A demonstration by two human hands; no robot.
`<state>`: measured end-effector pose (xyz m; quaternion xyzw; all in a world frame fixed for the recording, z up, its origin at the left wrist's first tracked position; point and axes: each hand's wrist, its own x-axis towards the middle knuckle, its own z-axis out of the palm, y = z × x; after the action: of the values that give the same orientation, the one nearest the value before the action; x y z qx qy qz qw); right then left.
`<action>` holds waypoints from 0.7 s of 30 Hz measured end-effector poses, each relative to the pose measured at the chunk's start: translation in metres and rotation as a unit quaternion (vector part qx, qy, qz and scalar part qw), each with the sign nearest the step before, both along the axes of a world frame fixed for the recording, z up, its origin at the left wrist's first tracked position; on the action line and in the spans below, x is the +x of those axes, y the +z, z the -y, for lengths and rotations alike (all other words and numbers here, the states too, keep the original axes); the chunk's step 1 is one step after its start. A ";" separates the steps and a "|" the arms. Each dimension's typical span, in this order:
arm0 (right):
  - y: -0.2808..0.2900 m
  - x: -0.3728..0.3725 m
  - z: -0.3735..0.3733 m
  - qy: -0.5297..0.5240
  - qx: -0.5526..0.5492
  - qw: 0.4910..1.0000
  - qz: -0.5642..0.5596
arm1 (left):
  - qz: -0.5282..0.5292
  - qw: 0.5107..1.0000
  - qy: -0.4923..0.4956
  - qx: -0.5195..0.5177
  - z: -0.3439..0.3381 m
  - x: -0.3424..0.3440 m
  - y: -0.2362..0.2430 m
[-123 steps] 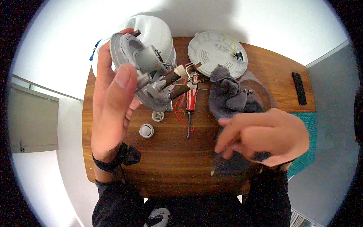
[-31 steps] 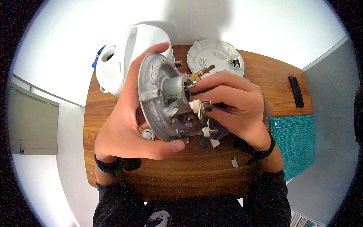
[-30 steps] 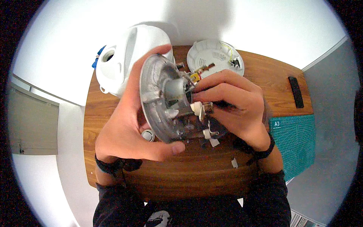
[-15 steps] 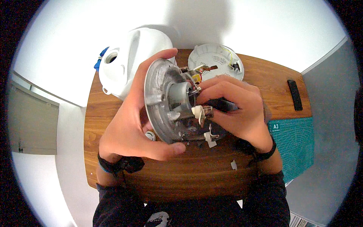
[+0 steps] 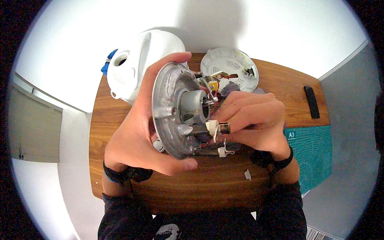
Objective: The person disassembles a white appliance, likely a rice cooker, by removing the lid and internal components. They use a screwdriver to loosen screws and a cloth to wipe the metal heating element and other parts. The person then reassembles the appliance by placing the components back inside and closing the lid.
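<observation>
A round grey metal heating plate (image 5: 170,130) is held up above the table, tilted so its hub (image 5: 193,104) points right. My left hand (image 5: 134,138) grips its rim from the left, fingers over the top and thumb at the lower edge. Close by the hub, my right hand (image 5: 258,120) is closed, fingers curled behind a white ceramic terminal (image 5: 211,127). Whatever those fingers hold is hidden. A second white terminal (image 5: 222,152) hangs lower. Above the hub are a metal strip (image 5: 224,75), a yellow part (image 5: 214,86) and thin red wires.
Behind my left hand stands a white plastic vessel (image 5: 150,60) with a round opening and a blue piece (image 5: 105,69). A round white cover (image 5: 214,64) lies at the back. To the right are a black bar (image 5: 312,103) and a green cutting mat (image 5: 310,158). A small white fragment (image 5: 247,174) lies nearer me.
My right hand has shifted slightly right and down, its fingers now more curled. The dark object seen in it before no longer shows clearly. The heating plate has turned slightly, exposing more of the hub.
</observation>
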<state>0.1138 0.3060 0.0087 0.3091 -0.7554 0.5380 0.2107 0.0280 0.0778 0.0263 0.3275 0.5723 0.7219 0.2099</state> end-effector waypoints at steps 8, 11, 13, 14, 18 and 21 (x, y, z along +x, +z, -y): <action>-0.001 -0.001 0.008 -0.085 0.084 0.992 0.041 | 0.035 0.998 -0.036 -0.026 0.003 -0.001 0.009; 0.003 0.001 0.005 -0.132 0.157 0.979 0.002 | 0.036 0.997 -0.041 -0.053 0.001 -0.002 0.010; 0.006 0.002 0.006 -0.153 0.170 0.973 -0.022 | 0.040 0.997 -0.041 -0.053 0.000 -0.002 0.012; 0.008 0.004 0.006 -0.167 0.179 0.969 -0.034 | 0.038 0.997 -0.044 -0.051 -0.001 -0.002 0.011; 0.025 0.009 -0.015 -0.065 0.161 0.983 0.063 | -0.029 0.997 -0.048 -0.052 0.003 -0.007 0.002; 0.036 0.013 -0.031 -0.026 0.141 0.985 0.100 | -0.057 0.997 -0.046 -0.033 0.004 -0.007 -0.005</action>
<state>0.1267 0.3372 0.0444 0.2606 -0.8487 0.4489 0.1019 0.0207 0.0742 0.0217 0.3872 0.5910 0.6724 0.2206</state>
